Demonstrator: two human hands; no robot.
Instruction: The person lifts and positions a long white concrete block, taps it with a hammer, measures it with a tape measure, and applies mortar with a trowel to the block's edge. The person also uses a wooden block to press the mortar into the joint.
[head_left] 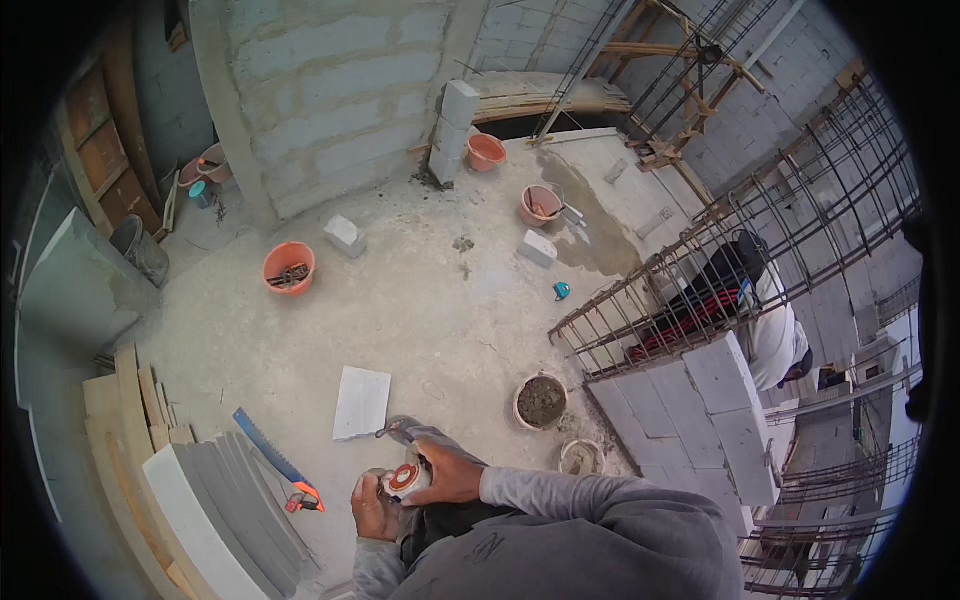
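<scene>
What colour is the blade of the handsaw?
The handsaw blade is blue; it shows best in the head view.

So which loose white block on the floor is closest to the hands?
The flat block right of the saw; the chunky two lie farther, near orange buckets.

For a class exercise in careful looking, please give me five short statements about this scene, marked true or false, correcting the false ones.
1. The right hand holds a round item with a red-brown ring. True.
2. The left hand is far from that item. False: it is right beside it.
3. The blue-bladed handsaw is right of both hands. False: it is to their left.
4. The bucket of grey mix is right of the white slab. True.
5. The small teal object is inside a bucket. False: it lies on the floor.
</scene>
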